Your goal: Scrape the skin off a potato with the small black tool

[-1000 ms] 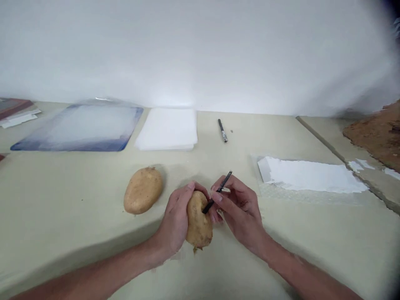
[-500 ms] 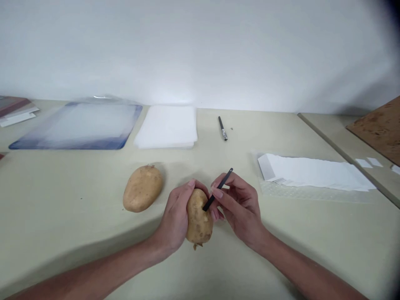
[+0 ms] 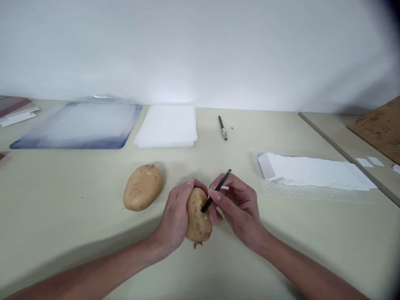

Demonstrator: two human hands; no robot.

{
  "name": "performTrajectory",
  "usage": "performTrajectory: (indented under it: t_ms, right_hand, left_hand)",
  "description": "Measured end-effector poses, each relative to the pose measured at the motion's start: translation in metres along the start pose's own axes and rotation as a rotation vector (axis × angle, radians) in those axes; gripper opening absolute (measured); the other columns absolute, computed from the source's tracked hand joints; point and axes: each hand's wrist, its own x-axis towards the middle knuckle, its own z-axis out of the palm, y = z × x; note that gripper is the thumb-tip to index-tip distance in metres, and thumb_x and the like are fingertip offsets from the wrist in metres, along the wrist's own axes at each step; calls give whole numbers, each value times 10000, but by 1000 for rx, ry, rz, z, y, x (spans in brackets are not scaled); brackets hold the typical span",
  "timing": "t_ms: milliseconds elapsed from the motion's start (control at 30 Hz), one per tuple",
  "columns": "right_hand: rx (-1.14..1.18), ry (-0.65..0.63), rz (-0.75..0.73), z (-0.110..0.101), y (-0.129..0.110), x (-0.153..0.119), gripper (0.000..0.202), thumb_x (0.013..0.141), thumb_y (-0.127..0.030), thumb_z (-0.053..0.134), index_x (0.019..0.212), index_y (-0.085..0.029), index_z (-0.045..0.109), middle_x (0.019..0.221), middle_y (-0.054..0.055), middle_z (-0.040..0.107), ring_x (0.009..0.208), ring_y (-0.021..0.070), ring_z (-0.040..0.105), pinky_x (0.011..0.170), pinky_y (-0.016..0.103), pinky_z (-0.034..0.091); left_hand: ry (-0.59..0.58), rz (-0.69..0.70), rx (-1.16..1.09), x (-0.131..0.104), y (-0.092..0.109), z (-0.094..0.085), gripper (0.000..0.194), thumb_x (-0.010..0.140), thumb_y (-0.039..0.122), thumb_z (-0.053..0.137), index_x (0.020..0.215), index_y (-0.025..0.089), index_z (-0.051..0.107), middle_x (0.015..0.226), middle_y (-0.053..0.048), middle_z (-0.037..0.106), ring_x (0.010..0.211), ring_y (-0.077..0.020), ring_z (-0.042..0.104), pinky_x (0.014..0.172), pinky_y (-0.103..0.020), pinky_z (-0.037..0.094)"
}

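My left hand (image 3: 178,214) is wrapped around the left and far side of a yellow-brown potato (image 3: 199,223), which has dark spots and a small sprout at its near end. Between the thumb and fingers of my right hand (image 3: 239,206) is a thin, flat black stick-like tool (image 3: 221,182) with a small hole at its upper end. The tool slants down to the left, its lower tip against the upper face of the potato. Some right-hand fingers rest close to the potato's right side. A second potato (image 3: 143,187) lies on the table to the left.
Behind are a blue-edged clear plastic folder (image 3: 67,145), a stack of white paper (image 3: 167,125) and a black pen-like tool with a silver end (image 3: 222,127). On the right, white paper slips (image 3: 312,171) lie on clear plastic. A brown board (image 3: 379,127) stands at far right.
The black tool and my right hand have shifted slightly left, its tip moving a little across the potato. My left hand keeps its hold.
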Motion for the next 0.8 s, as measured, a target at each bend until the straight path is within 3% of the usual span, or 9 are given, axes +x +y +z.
performTrajectory:
  t_ms: [400,800]
  right_hand:
    - [-3,-95,-57,-6,1,-2,63,997,-147,656,975,-202,676,636,-18,656,529,99,605,515,217,437]
    - [22,-76,-95,-7,5,-1,81,1004,-138,645,1007,-211,680,640,-21,640,561,108,625,538,229,463]
  left_hand:
    - [19,-21,19,-1,5,2,412,1025,453,421,817,177,645,549,-24,675,611,-197,693,554,-250,512]
    - [-12,-32,-33,0,2,0,436,1043,458,398,816,177,642,573,-28,681,605,-182,682,544,-242,499]
